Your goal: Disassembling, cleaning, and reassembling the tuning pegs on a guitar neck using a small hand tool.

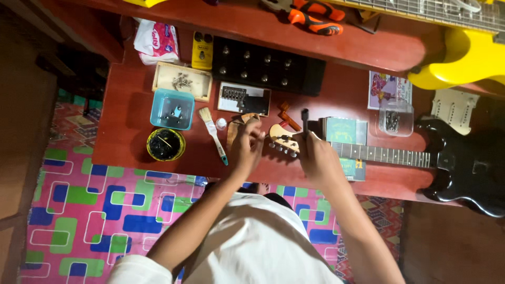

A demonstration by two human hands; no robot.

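Both hands are meeting at the guitar headstock (pixel 281 138), one from each side.

The left hand (pixel 246 147) is pinching its fingers together just left of the headstock; the right hand (pixel 315 155) is closing its fingers around a dark upright tool (pixel 304 120) right beside it. The neck (pixel 384 155) is running rightward along the red surface (pixel 126 115) to the black body (pixel 463 163).
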